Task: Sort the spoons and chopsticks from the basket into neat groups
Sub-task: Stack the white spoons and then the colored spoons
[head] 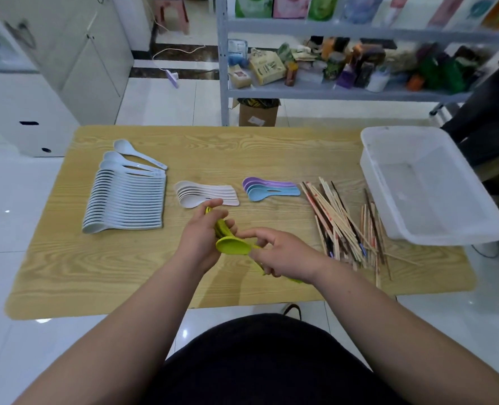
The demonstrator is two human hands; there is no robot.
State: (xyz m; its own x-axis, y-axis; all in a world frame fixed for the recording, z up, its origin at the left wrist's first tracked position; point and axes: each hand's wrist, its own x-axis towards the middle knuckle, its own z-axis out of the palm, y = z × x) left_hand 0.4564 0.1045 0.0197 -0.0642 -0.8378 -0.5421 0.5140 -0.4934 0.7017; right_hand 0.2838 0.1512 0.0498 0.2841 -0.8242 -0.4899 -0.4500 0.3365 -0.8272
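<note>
Glossy white tile floor [160, 106], white cabinets [76, 68] at left, cluttered metal shelving [359, 92] behind.

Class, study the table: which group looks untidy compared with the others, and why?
The chopsticks, right of the purple and blue spoons, lie crisscrossed in a loose heap, a few splayed aside. The white spoons are nested neatly, though three at the far end fan askew.

It looks like a small shop or stockroom. A grey metal shelving rack [330, 93] carries crowded packaged goods [267, 68]. A cardboard box [258, 114] sits beneath it on the glossy white tiled floor [169, 103]. White cabinets [90, 68] stand near a wood-grain table [213, 147].
</note>
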